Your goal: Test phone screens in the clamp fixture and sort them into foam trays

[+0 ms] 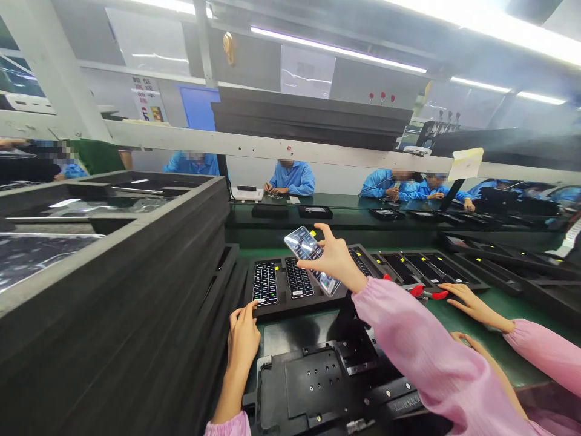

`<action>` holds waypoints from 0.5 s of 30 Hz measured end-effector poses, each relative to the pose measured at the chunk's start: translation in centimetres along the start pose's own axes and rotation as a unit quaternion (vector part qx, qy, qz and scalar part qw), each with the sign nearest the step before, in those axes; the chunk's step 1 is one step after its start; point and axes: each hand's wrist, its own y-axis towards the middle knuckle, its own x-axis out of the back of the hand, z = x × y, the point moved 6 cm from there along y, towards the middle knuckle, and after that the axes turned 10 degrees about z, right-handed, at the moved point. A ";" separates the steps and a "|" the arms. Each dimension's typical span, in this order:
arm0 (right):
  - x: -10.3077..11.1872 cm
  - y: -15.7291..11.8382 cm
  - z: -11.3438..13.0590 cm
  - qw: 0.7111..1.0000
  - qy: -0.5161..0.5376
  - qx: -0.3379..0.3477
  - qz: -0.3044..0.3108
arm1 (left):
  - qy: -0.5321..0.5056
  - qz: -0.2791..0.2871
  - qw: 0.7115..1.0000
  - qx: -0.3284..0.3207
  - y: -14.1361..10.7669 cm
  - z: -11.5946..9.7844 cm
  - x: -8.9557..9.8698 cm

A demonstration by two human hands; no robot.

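A tall pile of black foam trays [149, 290] fills the left side. One big black plate with small holes [304, 381] sits low in the middle. Just past it lies one black tray [284, 309], and to its right is another tray [474, 284] with at least three dark panels [415, 269] in it. Another person in pink sleeves is on the right, with two hands in view: one hand [476, 306] reaches to the near edge of that right tray, and the other is mostly hidden.

I count two hands of the wearer, both bare. The right hand [333, 257] is part closed, thumb on one side and fingers on the other, and it grasps one shiny flat panel [302, 242]. This panel is tipped over the middle of the near tray; I cannot tell if its low end touches the tray. The left hand [244, 336] has loosely bent fingers with the tips at the tray's near left corner; I cannot tell if they pinch it.

Three panels with little blocks [265, 281] show in the near tray, one partly behind the right hand. One tool with red handles [416, 291] is near the right tray. The held panel has one small yellow tab [313, 233].
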 end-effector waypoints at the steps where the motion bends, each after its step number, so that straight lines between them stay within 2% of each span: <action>1: 0.1 1.5 -0.7 0.999 -0.034 -0.024 0.003 | 0.001 0.004 1.000 0.001 0.0 0.0 0.0; 4: -0.8 5.5 -3.6 0.987 -0.108 -0.119 0.019 | 0.002 0.011 1.000 0.001 0.0 0.0 0.1; 7: -2.5 7.4 -6.6 0.974 -0.120 -0.191 0.022 | -0.002 0.012 1.000 0.000 0.0 0.2 0.2; 11: -3.9 7.0 -9.7 0.969 -0.098 -0.225 -0.007 | -0.012 0.013 1.000 -0.005 0.2 0.5 0.2; 15: -4.3 4.6 -10.6 0.976 -0.070 -0.195 -0.060 | -0.019 0.005 1.000 -0.002 0.2 0.8 0.3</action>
